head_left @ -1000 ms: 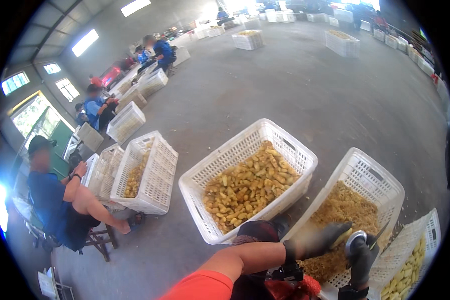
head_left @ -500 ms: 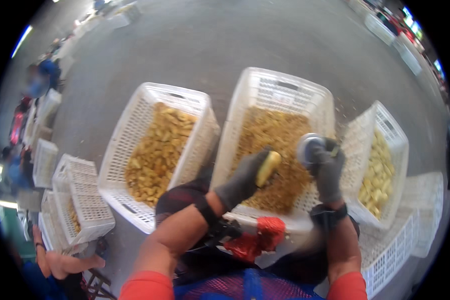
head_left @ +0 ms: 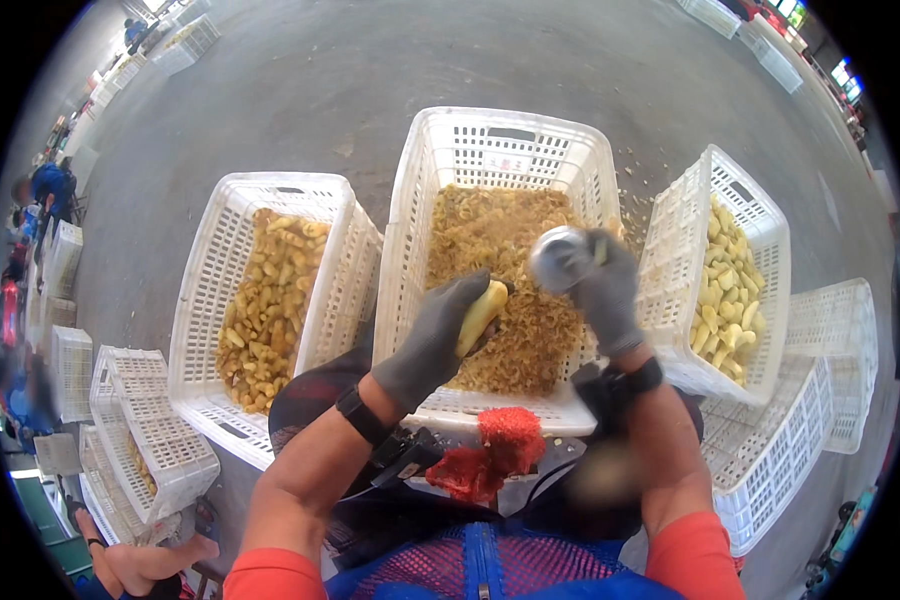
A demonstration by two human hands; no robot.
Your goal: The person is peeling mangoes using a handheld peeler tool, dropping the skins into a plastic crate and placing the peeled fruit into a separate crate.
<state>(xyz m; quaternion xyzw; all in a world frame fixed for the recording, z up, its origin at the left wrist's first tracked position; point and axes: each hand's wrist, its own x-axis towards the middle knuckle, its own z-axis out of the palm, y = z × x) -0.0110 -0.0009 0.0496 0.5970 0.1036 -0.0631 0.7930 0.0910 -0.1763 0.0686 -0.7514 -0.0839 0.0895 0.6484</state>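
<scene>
My left hand [head_left: 420,342], in a grey glove, is closed around a pale yellow, elongated peeled root or vegetable [head_left: 482,318], held tilted over the middle crate [head_left: 378,290]. Opposite it, my right hand [head_left: 610,298], also gloved in grey, grips a round silvery tool [head_left: 558,258], blurred by motion and apart from the yellow piece. Something small and pale green-yellow shows at the right fingers; its kind is unclear. Below both hands, brownish-yellow shavings [head_left: 505,225] fill the lower part of the white perforated crate.
A white crate [head_left: 192,300] at left holds many brownish-yellow pieces [head_left: 275,310]. The right crate [head_left: 670,270] holds paler, smooth pieces [head_left: 730,290]. A red mesh bundle [head_left: 510,440] lies at the near edge. More crates [head_left: 160,420] stand at far left, beside another person's arm and foot [head_left: 160,555].
The whole view has shifted, so the crates appear farther left and higher. Both hands keep their holds over the middle crate, with the tool still apart from the yellow piece.
</scene>
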